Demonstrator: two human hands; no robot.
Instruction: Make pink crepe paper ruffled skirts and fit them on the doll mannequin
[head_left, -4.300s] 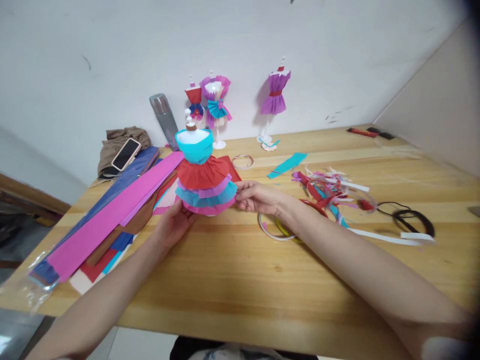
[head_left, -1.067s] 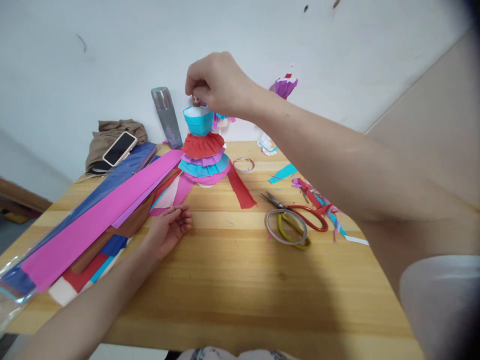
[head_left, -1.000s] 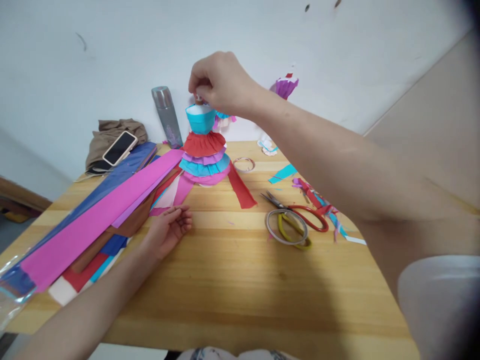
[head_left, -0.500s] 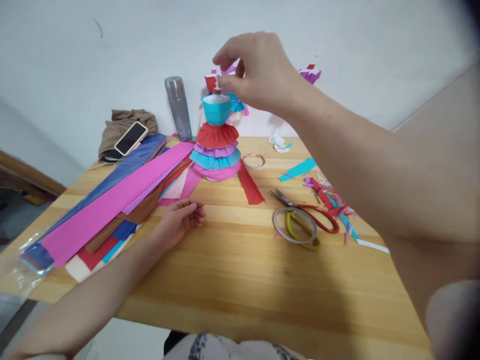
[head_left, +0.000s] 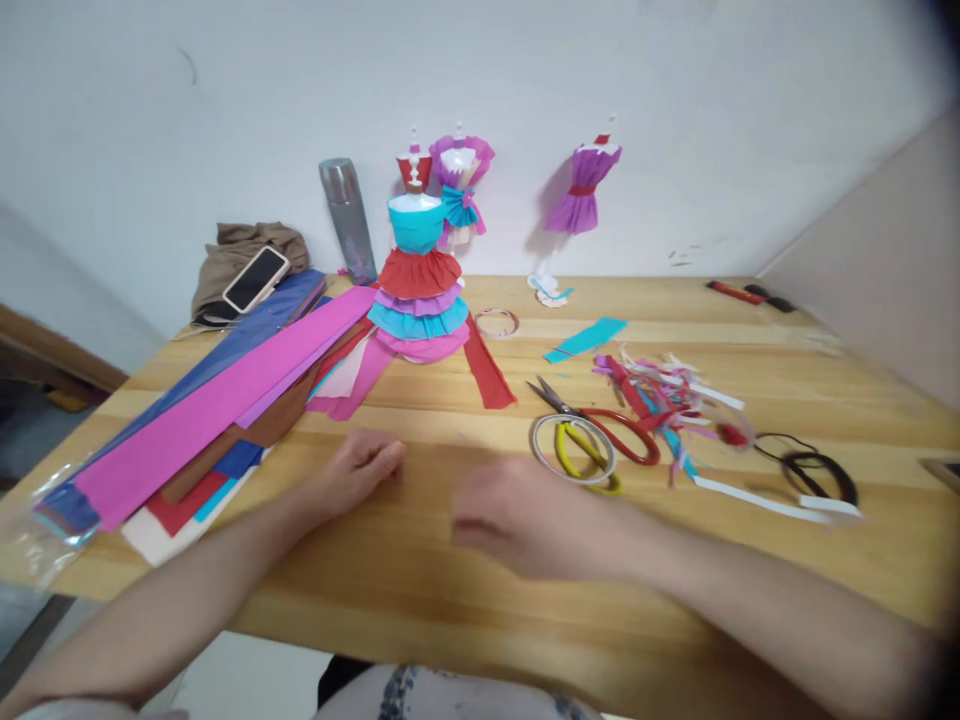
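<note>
On the wooden table [head_left: 420,580], my left hand [head_left: 364,465] rests with its fingers curled in; nothing shows in it. My right hand [head_left: 517,515] hovers over the front of the table, smeared by motion, so its fingers are unclear. Beyond both hands stands a small dress form [head_left: 416,270] in a turquoise top and ruffled tiers of red, purple, turquoise and pink crepe paper. A red paper strip [head_left: 491,370] lies beside its skirt. To the right of my right hand are scissors [head_left: 619,435] with red handles, a yellow-handled pair [head_left: 581,455] and a roll of tape [head_left: 534,440].
Folded crepe paper [head_left: 217,435] fills the left side, near a phone [head_left: 256,280] and a flask [head_left: 349,220]. More dressed forms, one in purple [head_left: 589,190], stand by the wall. Paper scraps [head_left: 667,390] and a black cord loop [head_left: 832,470] lie right.
My right hand has come down from the dress form's top to low over the table. My left hand has stayed put, its fingers curled tighter. The view has shifted slightly right.
</note>
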